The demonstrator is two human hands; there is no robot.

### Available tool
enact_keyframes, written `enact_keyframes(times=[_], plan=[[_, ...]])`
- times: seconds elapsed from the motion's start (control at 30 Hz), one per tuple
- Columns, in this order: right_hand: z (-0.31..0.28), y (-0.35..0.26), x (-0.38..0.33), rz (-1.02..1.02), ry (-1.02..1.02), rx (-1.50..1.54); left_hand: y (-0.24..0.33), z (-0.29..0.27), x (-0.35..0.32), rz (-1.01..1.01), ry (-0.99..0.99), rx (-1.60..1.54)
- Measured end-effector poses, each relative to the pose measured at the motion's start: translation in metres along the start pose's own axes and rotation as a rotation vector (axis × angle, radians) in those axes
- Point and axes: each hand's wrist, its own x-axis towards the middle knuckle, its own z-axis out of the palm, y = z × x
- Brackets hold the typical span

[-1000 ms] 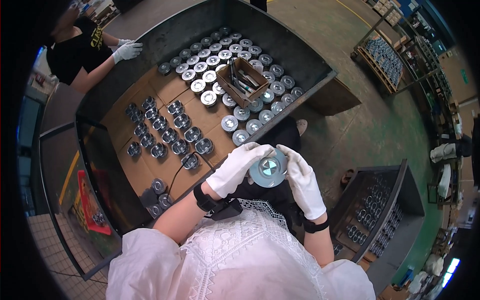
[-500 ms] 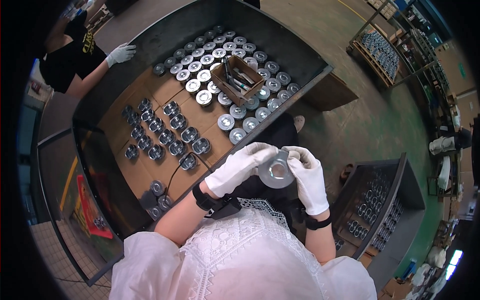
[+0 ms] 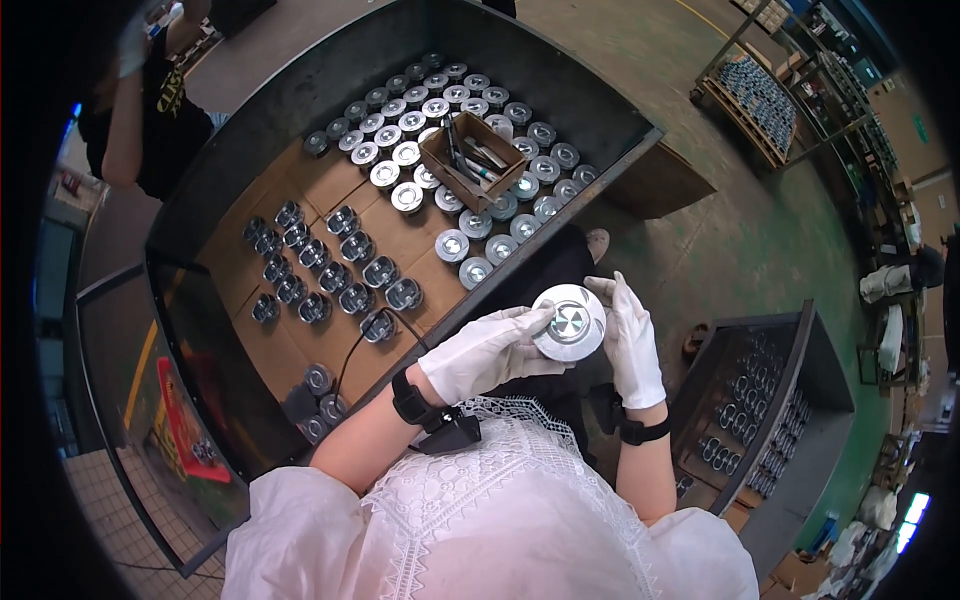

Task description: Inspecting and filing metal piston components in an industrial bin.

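Observation:
A silvery metal piston (image 3: 568,324) is held in front of my chest, with its round, flat crown facing up. My left hand (image 3: 488,352), in a white glove, grips it from the left, the thumb over the rim and the other fingers beneath. Along the piston's right rim is my gloved right hand (image 3: 632,342), its fingers loosely stretched and apart; whether they touch the rim I cannot tell. Beyond my hands, several pistons (image 3: 407,197) stand crown up in a dark metal bin, and other pistons (image 3: 355,245) lie on their sides on brown cardboard (image 3: 235,232).
The bin's near wall (image 3: 520,262) runs just beyond my hands. Inside is a small wooden box (image 3: 450,178) with pen-like tools. A black cable (image 3: 348,350) hangs over the edge. At right stands another bin (image 3: 835,400) with metal parts. A co-worker (image 3: 150,130) stands at far left.
The piston has turned so that its bright crown shows, and it sits slightly higher. My right fingers have loosened and spread. The co-worker's gloved hand has left the bin's rim.

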Motion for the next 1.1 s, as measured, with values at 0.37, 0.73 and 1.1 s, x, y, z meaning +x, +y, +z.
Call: enact_keyframes(times=[0.37, 0.73, 1.1], plan=[[0.03, 0.03, -0.026, 0.043, -0.086, 0.634, -0.009, 0.018, 0.005, 0.564, 0.259, 0.553], [0.036, 0.043, -0.027, -0.368, -0.049, -0.42, -0.009, 0.029, 0.012, 1.121, 0.382, 1.329], [0.04, 0.006, -0.028, 0.287, -0.198, 1.121, -0.006, 0.004, 0.018, 1.019, 0.476, 1.4]])
